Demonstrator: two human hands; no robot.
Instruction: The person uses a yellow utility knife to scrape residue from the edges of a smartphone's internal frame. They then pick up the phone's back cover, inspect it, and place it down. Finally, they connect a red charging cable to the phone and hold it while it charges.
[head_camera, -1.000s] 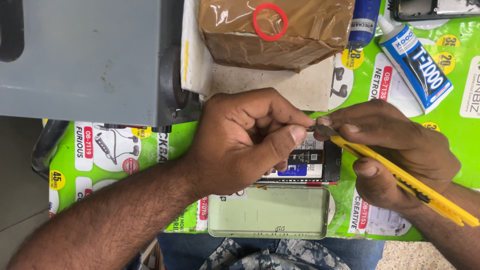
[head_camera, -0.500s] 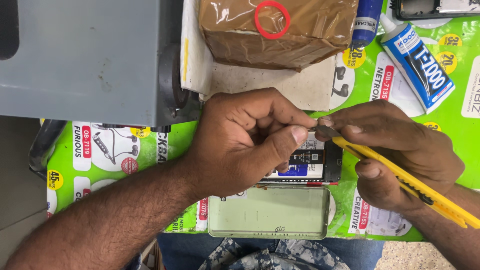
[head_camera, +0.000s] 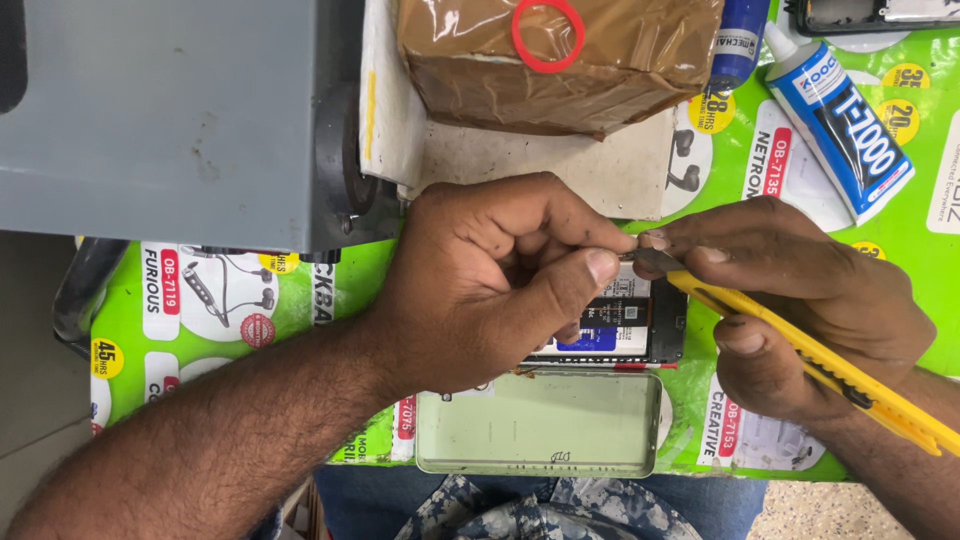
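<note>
Head view, left hand (head_camera: 490, 280) curled, right hand (head_camera: 800, 300) gripping yellow knife (head_camera: 800, 350) — fingertips meeting

We are at a phone repair bench: under our hands lies an opened phone (head_camera: 620, 325), just below it a removed back cover (head_camera: 540, 435). Up and right of our grip sit a glue tube (head_camera: 845, 125) and a green accessory-advert mat (head_camera: 900, 260).
</note>
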